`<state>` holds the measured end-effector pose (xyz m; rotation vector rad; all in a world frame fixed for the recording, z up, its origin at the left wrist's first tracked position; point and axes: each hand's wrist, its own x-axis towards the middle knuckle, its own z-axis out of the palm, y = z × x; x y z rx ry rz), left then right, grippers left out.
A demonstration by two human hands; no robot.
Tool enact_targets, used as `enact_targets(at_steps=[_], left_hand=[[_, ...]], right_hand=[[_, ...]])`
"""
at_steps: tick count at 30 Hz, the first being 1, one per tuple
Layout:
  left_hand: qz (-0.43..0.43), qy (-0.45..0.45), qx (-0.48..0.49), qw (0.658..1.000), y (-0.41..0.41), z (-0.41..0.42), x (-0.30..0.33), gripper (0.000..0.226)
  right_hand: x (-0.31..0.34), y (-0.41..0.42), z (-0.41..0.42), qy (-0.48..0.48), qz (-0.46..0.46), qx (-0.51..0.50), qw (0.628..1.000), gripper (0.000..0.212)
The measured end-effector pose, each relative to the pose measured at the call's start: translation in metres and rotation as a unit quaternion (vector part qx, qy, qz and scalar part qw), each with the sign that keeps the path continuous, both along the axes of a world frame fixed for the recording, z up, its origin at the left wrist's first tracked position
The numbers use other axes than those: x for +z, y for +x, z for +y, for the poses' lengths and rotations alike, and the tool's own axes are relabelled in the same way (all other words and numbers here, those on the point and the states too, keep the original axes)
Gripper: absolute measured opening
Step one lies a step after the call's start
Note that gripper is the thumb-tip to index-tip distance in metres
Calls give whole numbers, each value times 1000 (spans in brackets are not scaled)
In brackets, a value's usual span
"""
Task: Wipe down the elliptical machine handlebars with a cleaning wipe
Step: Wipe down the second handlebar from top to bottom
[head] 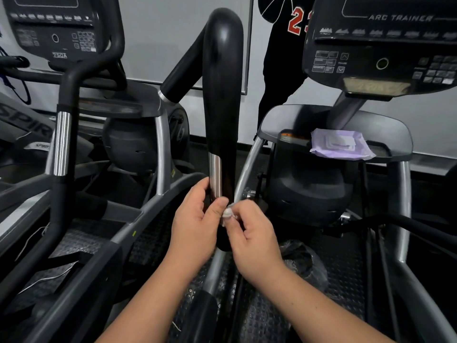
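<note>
Gripping the lower end of the black handlebar (pixel 221 95) with the left hand (pixel 195 224), fingers curled round near its chrome sensor strip (pixel 214 177). Pinching a small scrunched white cleaning wipe (pixel 228 213) against the bar with the right hand (pixel 252 233). Resting on the Arc Trainer's tray (pixel 395 134): a purple wipes pack (pixel 341 144).

I am looking at a gym floor: two cardio machines stand side by side, the console (pixel 385 43) at the upper right of the frame marked "ARC TRAINER" and the one (pixel 57 28) at the upper left marked "750A". Black rubber-grip handlebars (pixel 222 95) with chrome sleeves rise through the centre, studded foot pedals (pixel 262 315) fill the bottom, and a "SPIRIT"-branded frame (pixel 27 125) shows at the left edge.
</note>
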<state>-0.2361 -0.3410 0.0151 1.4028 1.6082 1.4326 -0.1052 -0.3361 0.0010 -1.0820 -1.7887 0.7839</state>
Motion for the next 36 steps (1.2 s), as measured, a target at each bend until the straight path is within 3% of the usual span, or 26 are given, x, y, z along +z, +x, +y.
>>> enact_targets(at_steps=[3,6,9,13,20,25,29,33,36], left_hand=[[-7,2,-1,1000,1,-1,0,33],[-16,-3,0,1000,2,-2,1,38],[-19,-8,2,1000,2,-2,-1,45],[-14,-5,1,1000,2,-2,0,38],[-18,-2,4,1000,2,-1,0,33],[-19,-8,8,1000,2,1,-2,41],[-18,-10,5,1000,3,-1,-1,49],[-23,-15,9,1000,2,2,-3,51],[-19,-12,3,1000,2,2,-5,47]], right_hand=[[-22,4,-8,-48,-41,13,998,17],[-27,-2,-14,-106,-21,-8,994,21],[-27,-9,-17,-116,8,-29,993,21],[-34,-8,-16,-144,16,-64,987,24],[-40,-1,-12,-191,19,-62,979,22],[-39,0,-3,-205,71,-67,974,16],[-51,3,4,-263,22,-54,963,15],[-51,1,7,-245,102,-69,962,16],[-61,2,7,-281,48,-59,957,17]])
